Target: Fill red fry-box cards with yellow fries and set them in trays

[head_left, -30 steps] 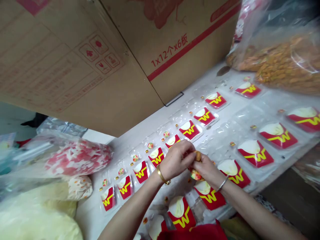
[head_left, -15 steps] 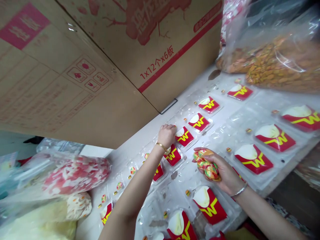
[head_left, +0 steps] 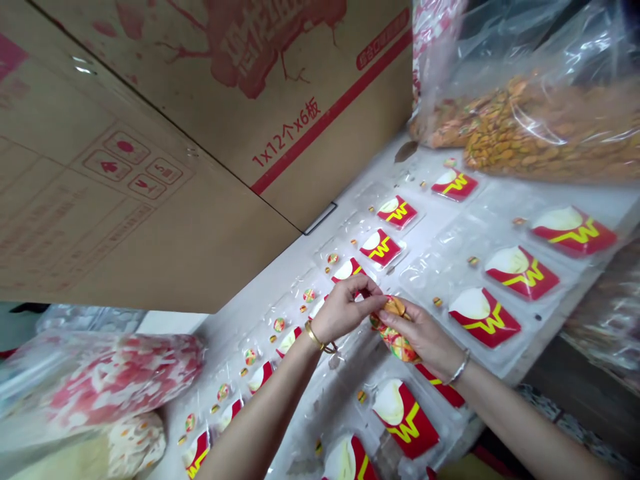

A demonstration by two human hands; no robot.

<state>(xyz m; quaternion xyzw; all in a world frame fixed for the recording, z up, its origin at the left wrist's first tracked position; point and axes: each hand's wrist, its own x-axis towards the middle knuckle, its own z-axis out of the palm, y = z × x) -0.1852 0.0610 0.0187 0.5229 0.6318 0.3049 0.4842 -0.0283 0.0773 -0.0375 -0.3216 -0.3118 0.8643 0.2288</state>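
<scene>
My right hand [head_left: 423, 337] holds a bunch of small round pizza-patterned pieces [head_left: 400, 343], printed red, yellow and green with orange backs. My left hand [head_left: 347, 308], with a gold bracelet, has its thumb and fingertips closed at the upper edge of that bunch; the fingertips are partly hidden. Both hands are over clear plastic trays [head_left: 420, 267]. In the trays sit red fries-box shapes with a yellow W [head_left: 485, 319] and tiny burger-like pieces [head_left: 437, 302]. Single pizza-patterned pieces [head_left: 309, 295] lie in several cavities of the far tray row, one of them just beyond my left hand.
A big cardboard box [head_left: 200, 167] stands along the table's far side. At the back right is a clear bag of orange pieces [head_left: 530, 140]. Bags of red-and-white pieces [head_left: 130, 380] and pale pieces [head_left: 135, 443] sit at the left. The table edge [head_left: 550, 320] runs along the right.
My left hand has come back from the far tray row to the bunch in my right hand. A pizza-patterned piece now shows in the cavity where it was. The view has shifted slightly.
</scene>
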